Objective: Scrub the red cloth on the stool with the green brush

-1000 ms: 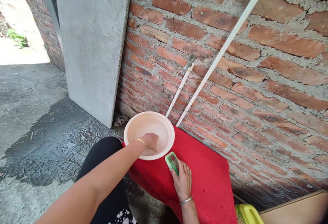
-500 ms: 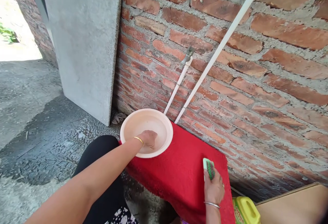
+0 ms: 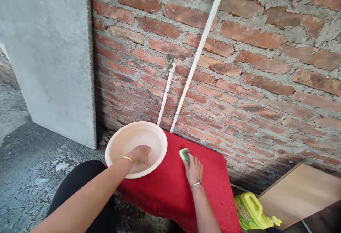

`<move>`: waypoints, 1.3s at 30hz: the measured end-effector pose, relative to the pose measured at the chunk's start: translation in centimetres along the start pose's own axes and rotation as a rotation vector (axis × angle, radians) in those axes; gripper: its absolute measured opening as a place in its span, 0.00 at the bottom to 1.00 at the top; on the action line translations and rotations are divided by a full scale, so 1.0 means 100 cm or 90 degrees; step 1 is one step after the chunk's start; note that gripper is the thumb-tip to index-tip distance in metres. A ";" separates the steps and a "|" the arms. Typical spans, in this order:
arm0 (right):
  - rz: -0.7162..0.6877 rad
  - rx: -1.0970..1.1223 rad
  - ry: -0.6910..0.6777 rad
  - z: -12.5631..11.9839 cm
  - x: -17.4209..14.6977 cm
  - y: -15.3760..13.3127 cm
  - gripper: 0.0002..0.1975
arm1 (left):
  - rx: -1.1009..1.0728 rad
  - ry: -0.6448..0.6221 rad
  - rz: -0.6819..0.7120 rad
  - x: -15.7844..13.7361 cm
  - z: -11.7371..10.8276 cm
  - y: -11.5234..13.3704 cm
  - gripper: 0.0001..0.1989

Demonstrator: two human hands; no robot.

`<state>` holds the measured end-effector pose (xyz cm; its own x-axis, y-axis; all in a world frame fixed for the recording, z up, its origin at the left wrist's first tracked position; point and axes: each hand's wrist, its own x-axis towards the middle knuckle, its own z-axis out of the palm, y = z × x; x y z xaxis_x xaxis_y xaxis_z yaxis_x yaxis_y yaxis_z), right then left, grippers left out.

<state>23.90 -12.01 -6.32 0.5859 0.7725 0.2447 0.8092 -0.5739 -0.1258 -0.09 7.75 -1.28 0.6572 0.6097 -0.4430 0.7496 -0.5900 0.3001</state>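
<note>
My left hand (image 3: 141, 154) is down inside a pale pink plastic basin (image 3: 117, 148), at the water in it. Its fingers curl inward, and whatever they hold, if anything, is hidden. A green scrub brush (image 3: 184, 155) with a pale edge is gripped in my right hand (image 3: 194, 171). That hand is over the red cloth (image 3: 165, 194), to the right of the basin. The cloth covers a low, flat surface, and the basin stands on its left end. Whether the brush touches the cloth I cannot tell.
Behind the cloth rises a brick wall (image 3: 239, 98) with a tap (image 3: 169, 63) and white pipes (image 3: 198, 55). A grey slab (image 3: 53, 62) leans at left above wet floor (image 3: 23, 169). A yellow jug (image 3: 252, 210) and a tan board (image 3: 301, 190) stand at right.
My right hand has moved the brush leftward across the cloth, closer to the basin. My left hand stays in the basin. The view has turned to the right.
</note>
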 end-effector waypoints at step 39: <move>0.129 -0.076 0.028 -0.016 0.009 0.099 0.24 | 0.012 0.003 0.011 0.007 0.001 0.000 0.28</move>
<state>32.39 -17.46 -5.77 0.7309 0.6275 0.2682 0.6633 -0.7456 -0.0631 0.39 8.08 -1.69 0.6710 0.6012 -0.4339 0.7360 -0.6111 0.2914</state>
